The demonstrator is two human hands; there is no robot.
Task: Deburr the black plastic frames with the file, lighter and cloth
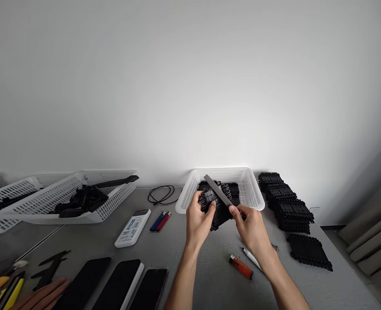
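Observation:
My left hand [199, 219] grips a black plastic plate [219, 215] with knobbly edges, its thumb pressed on the face. In my right hand [250, 224] is a flat grey metal file [218, 190], which lies slantwise across the plate's upper side. Its handle end is mostly covered by my fingers. Just behind my hands a white plastic basket [253, 189] contains more black plates [232, 189]. Below my right hand lie an orange lighter [241, 267] and a white pen-like tool [251, 258], partly covered by my forearm.
Black plates [290, 211] are stacked at the right, with a single plate [309, 252] nearer. Leftward are a black cable [161, 196], two lighters [160, 221], a white power bank [133, 228], several phone-like slabs [118, 284], baskets [113, 204] and another person's hand [45, 296].

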